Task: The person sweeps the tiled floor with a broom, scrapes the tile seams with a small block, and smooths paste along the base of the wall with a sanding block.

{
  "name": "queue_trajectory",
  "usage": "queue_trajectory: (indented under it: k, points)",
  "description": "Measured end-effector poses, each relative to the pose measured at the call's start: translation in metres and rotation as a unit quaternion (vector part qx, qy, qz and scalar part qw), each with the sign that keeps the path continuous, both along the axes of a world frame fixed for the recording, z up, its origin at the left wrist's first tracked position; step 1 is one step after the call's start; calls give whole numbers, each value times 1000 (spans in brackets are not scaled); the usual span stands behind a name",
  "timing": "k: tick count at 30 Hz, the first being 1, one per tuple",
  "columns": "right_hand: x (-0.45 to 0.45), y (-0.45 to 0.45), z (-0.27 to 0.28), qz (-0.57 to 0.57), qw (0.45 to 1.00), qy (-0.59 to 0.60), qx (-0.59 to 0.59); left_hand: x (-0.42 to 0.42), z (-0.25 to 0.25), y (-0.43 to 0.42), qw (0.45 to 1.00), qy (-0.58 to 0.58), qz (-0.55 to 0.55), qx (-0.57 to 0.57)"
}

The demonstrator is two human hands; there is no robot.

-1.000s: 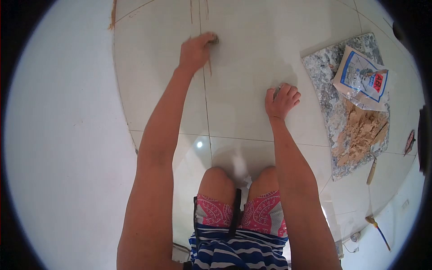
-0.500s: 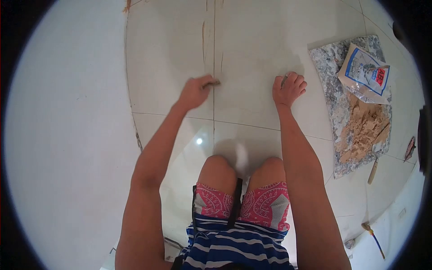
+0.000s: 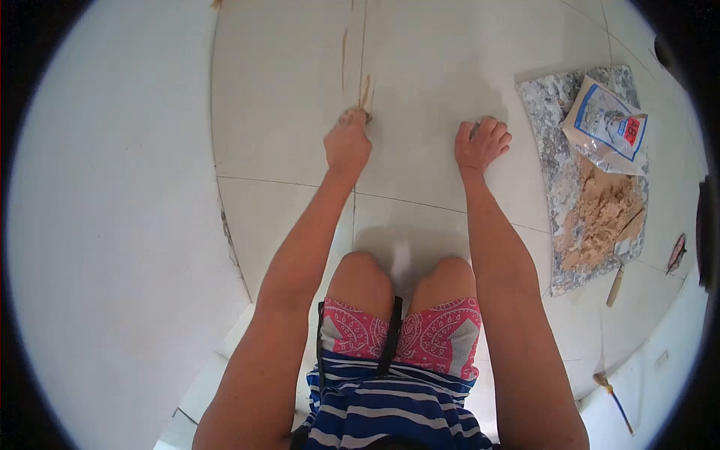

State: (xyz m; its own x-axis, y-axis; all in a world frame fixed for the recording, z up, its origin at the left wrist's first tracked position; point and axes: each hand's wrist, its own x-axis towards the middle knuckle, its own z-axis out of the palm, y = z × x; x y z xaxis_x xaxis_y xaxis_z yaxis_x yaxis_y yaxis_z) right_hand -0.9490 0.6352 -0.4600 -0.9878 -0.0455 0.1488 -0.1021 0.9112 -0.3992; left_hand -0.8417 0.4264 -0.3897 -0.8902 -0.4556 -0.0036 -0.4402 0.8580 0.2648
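Note:
My left hand [image 3: 349,146] is closed at the joint line [image 3: 363,45] between two pale floor tiles [image 3: 420,67]. A small dark flat piece [image 3: 367,116] pokes out past its fingers and touches the floor; its kind does not show. Brown paste [image 3: 366,88] is smeared along the joint just ahead of it. To the right, my right hand [image 3: 482,150] rests on a tile, fingers curled. Something small and grey [image 3: 474,130] shows between its thumb and forefinger, mostly hidden.
On the right lies a mottled board [image 3: 545,135] carrying a heap of tan paste [image 3: 604,214] and an opened bag [image 3: 611,124]. A trowel with a wooden handle [image 3: 615,286] leans off its lower edge. A brush [image 3: 615,401] lies lower right. A white wall [image 3: 112,187] borders the left.
My left hand has moved up and to the right onto the joint line, and a thicker brown smear now shows there. My right hand has stayed in place.

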Motion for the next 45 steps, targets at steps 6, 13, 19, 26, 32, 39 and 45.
queue_trajectory:
  k: [6, 13, 19, 26, 32, 39, 45]
  points:
    - [1, -1, 2, 1, 1000, 1, -12, -22, 21, -30, 996, -80, 19, 34]
    - [0, -1, 2, 3, 1000, -13, -3, -54, -13, -31, 997, 9, -74, 5]
    - [0, -2, 5, 2, 1000, -16, -12, 27, 20, -13, 985, -97, -107, 97]
    - [1, -1, 5, 1, 1000, -10, -11, -42, 17, -53, 991, -61, -102, 64]
    - [-2, -3, 8, 1, 1000, -19, -14, 8, 2, -44, 982, 12, -186, -22]
    - [0, -3, 8, -1, 1000, -1, -23, 0, 32, -49, 969, -96, -225, 36]
    - [-2, -3, 6, 0, 1000, -6, -22, -25, -3, -51, 969, 39, -244, -18]
